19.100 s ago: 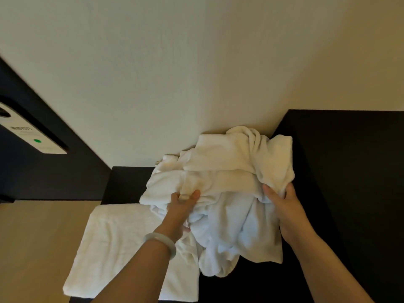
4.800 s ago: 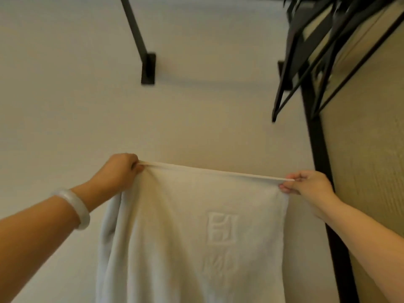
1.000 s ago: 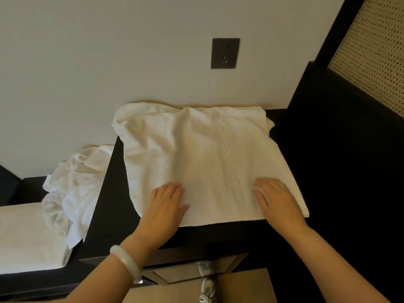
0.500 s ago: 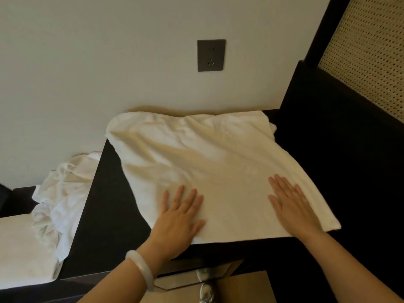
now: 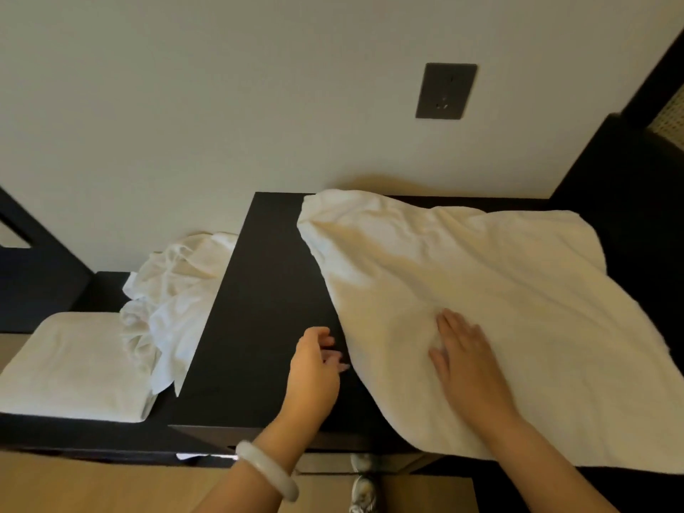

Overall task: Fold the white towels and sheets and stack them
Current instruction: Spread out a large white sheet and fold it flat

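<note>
**A:** What are the hands doing?

**B:** The right hand (image 5: pixel 470 364) lies palm down on the large white terry towel (image 5: pixel 499 283), fingers straight and close together. It grips nothing. I'd judge it is pinning the cloth so it won't slide while the other side is lifted. The left hand (image 5: pixel 314 364), with a pale smooth bangle (image 5: pixel 268 468) on its wrist, hovers over the bare dark wooden table (image 5: pixel 259 290). Its fingers are loosely curled and the tips are just beside the towel's left edge. I can see nothing held in it, but I cannot tell whether a fingertip touches the hem.

**A:** Why there?

**B:** Probably to take up that edge and carry it across for a fold.

**A:** And the towel itself?

**B:** It is spread over the right part of the table and rumpled at its far left corner, near the wall. Its near edge seems to overhang the front.

**A:** What's further out?

**B:** To the left, on a lower dark ledge (image 5: pixel 74 435), a crumpled white sheet (image 5: pixel 174 290) waits unfolded. It spills partly over a neatly folded white towel (image 5: pixel 74 364), which I take to be the start of the stack. A grey wall socket (image 5: pixel 446 90) sits above the table.
</note>
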`<action>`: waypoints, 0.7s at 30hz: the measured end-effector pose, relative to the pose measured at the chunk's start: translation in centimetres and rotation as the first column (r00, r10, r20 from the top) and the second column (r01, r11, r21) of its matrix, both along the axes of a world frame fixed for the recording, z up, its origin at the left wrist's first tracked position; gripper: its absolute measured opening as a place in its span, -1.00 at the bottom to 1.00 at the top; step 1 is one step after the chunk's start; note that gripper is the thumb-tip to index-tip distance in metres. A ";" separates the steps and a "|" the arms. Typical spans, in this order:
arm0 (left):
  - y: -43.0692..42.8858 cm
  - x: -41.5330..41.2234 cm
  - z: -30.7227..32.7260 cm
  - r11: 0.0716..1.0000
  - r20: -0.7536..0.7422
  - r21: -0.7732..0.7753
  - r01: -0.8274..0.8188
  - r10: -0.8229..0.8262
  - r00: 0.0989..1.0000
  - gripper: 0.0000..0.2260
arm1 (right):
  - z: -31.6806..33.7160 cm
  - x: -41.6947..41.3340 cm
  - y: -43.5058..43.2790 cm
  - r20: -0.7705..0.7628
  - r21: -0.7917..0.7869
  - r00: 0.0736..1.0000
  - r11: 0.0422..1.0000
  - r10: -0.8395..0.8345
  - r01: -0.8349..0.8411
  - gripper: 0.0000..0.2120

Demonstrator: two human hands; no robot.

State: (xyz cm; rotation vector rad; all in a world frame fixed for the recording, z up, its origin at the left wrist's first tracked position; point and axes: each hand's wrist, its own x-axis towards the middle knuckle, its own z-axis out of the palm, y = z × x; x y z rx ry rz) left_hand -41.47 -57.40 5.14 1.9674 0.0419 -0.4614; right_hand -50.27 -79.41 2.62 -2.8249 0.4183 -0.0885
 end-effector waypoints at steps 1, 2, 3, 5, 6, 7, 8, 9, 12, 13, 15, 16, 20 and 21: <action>-0.4 0.3 0.3 0.992 -0.099 -0.117 -0.046 0.035 0.994 -0.64 | -0.7 0.3 0.4 -0.009 0.028 1.000 0.999 -0.018 0.019 -0.45; -0.9 0.6 0.6 0.967 -0.210 -0.235 -0.099 0.049 0.977 -0.64 | -1.1 0.4 0.5 -0.006 0.042 0.999 0.999 -0.033 0.033 -0.43; -1.4 0.8 0.7 0.928 -0.310 -0.338 -0.159 0.049 0.949 -0.62 | -1.3 0.3 0.4 -0.004 0.055 0.999 0.998 -0.034 0.034 -0.41; -2.2 1.4 1.0 0.889 -0.406 -0.416 -0.189 0.005 0.914 -0.71 | -1.2 0.1 0.1 0.020 0.114 0.999 0.993 -0.037 0.035 -0.44; -2.5 1.7 1.2 0.898 -0.427 -0.412 -0.154 -0.041 0.903 -0.78 | -1.2 0.0 -0.1 0.048 0.144 0.997 0.988 -0.062 0.054 -0.46; -2.8 1.9 1.5 0.901 -0.452 -0.417 -0.123 -0.088 0.887 -0.82 | -1.2 -0.1 -0.2 0.083 0.166 0.990 0.981 -0.112 0.097 -0.49; -3.1 2.1 1.8 0.891 -0.487 -0.439 -0.113 -0.130 0.864 -0.86 | -1.2 -0.1 -0.3 0.115 0.182 0.977 0.970 -0.181 0.158 -0.51; -3.3 2.2 2.3 0.873 -0.513 -0.472 -0.123 -0.158 0.844 -0.87 | -1.1 -0.2 -0.3 0.128 0.193 0.960 0.956 -0.248 0.221 -0.53; -4.0 2.7 3.4 0.787 -0.493 -0.591 -0.175 -0.180 0.851 -0.78 | -1.1 -0.2 -0.2 0.115 0.201 0.943 0.937 -0.313 0.286 -0.56; -4.0 2.9 3.9 0.739 -0.477 -0.644 -0.197 -0.186 0.859 -0.75 | -1.1 -0.2 -0.2 0.115 0.208 0.944 0.937 -0.308 0.281 -0.56; -3.7 3.2 4.7 0.664 -0.478 -0.705 -0.250 -0.184 0.859 -0.73 | -1.0 -0.1 -0.2 0.118 0.232 0.946 0.935 -0.301 0.269 -0.56; -3.3 3.4 5.1 0.660 -0.478 -0.706 -0.257 -0.177 0.860 -0.75 | -1.0 -0.1 -0.3 0.122 0.236 0.947 0.936 -0.297 0.263 -0.56; -2.3 3.8 5.6 0.634 -0.302 -0.767 -0.101 -0.217 0.928 -0.73 | -1.2 0.0 -0.4 0.118 0.246 0.950 0.935 -0.289 0.254 -0.57; -2.5 3.6 5.7 0.649 -0.225 -0.761 -0.021 -0.234 0.946 -0.66 | -1.2 0.0 -0.5 0.121 0.261 0.950 0.932 -0.289 0.251 -0.57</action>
